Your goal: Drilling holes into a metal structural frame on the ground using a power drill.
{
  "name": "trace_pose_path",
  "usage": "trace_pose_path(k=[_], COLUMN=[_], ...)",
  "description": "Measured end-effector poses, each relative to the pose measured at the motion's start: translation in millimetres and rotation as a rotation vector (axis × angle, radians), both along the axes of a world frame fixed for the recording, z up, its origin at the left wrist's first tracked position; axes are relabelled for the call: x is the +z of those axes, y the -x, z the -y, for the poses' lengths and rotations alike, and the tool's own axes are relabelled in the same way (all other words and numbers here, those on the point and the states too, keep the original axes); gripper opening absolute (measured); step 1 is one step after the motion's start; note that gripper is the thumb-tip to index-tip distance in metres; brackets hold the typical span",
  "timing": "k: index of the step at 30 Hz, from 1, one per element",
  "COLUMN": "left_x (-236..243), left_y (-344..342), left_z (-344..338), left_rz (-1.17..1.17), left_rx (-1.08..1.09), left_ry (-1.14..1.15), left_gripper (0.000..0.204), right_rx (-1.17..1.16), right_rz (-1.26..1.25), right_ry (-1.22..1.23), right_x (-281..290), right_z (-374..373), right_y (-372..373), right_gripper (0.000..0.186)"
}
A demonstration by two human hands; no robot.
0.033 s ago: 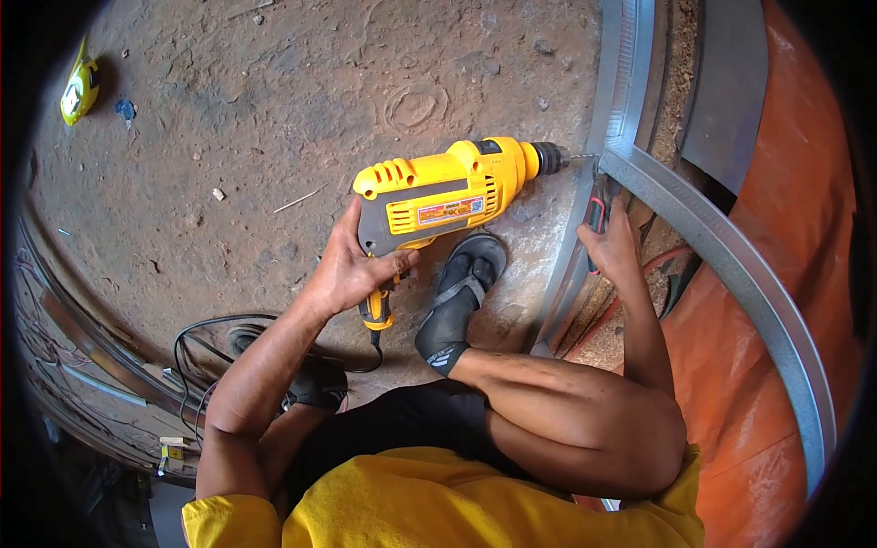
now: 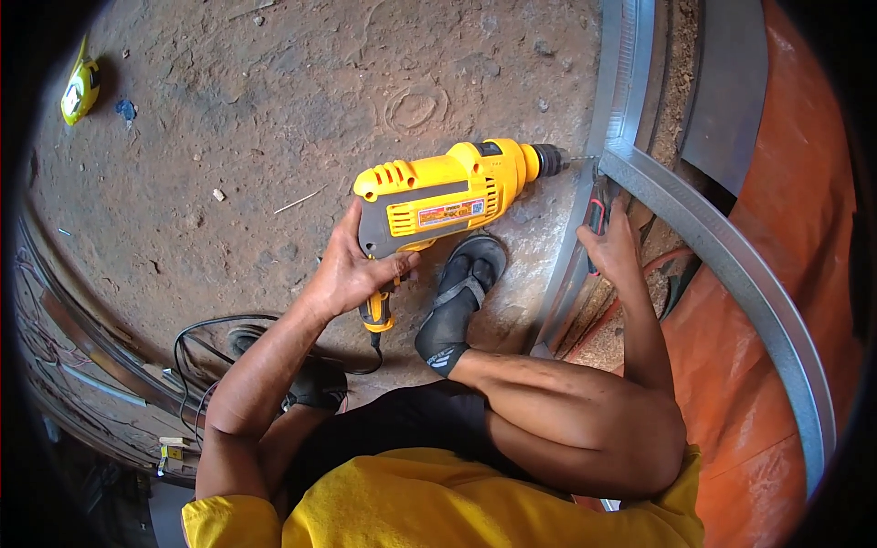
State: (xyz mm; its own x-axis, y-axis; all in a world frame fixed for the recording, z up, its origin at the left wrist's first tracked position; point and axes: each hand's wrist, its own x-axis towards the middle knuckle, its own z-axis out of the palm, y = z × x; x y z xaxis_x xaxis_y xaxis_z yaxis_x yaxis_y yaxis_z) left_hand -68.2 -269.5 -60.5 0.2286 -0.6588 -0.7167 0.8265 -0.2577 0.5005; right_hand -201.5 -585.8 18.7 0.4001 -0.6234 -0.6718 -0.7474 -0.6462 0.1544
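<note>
My left hand (image 2: 352,269) grips the handle of a yellow and black corded power drill (image 2: 438,196). The drill lies level, its black chuck pointing right. A thin drill bit (image 2: 580,158) reaches to the joint where a curved metal channel (image 2: 731,247) meets a straight metal channel (image 2: 624,82); whether the tip has entered the metal is too small to tell. My right hand (image 2: 617,242) is closed around red and black handled pliers (image 2: 598,215), whose jaws are at the channel's end, just below the bit. Exactly what the jaws clamp is hidden.
A yellow tape measure (image 2: 80,89) lies on the dirt floor (image 2: 247,119) at far left. The drill's black cord (image 2: 183,347) loops beside my left arm. An orange tarp (image 2: 731,365) spreads at right beneath the curved channel. My sandalled foot (image 2: 470,274) rests below the drill.
</note>
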Motion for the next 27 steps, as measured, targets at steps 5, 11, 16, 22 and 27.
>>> trace_pose_path(k=[5, 11, 16, 22, 27], left_x=[3, 0, 5, -5, 2], left_y=[2, 2, -2, 6, 1], left_z=[2, 1, 0, -4, 2], left_rz=[-0.024, 0.033, 0.005, 0.111, 0.012], left_rx=[0.001, -0.026, -0.032, 0.003, -0.011], left_ry=[-0.002, -0.018, -0.012, 0.026, 0.004], left_gripper=[0.056, 0.055, 0.057, 0.058, 0.057], right_rx=[0.035, 0.028, 0.06, 0.068, 0.109], right_rz=[0.015, 0.034, 0.043, 0.007, 0.033], right_ry=[0.003, -0.003, 0.005, 0.009, 0.02], right_x=[2, 1, -4, 1, -1], right_z=[4, 3, 2, 0, 6], right_y=[3, 3, 8, -1, 8], right_gripper=[0.054, 0.053, 0.054, 0.056, 0.053])
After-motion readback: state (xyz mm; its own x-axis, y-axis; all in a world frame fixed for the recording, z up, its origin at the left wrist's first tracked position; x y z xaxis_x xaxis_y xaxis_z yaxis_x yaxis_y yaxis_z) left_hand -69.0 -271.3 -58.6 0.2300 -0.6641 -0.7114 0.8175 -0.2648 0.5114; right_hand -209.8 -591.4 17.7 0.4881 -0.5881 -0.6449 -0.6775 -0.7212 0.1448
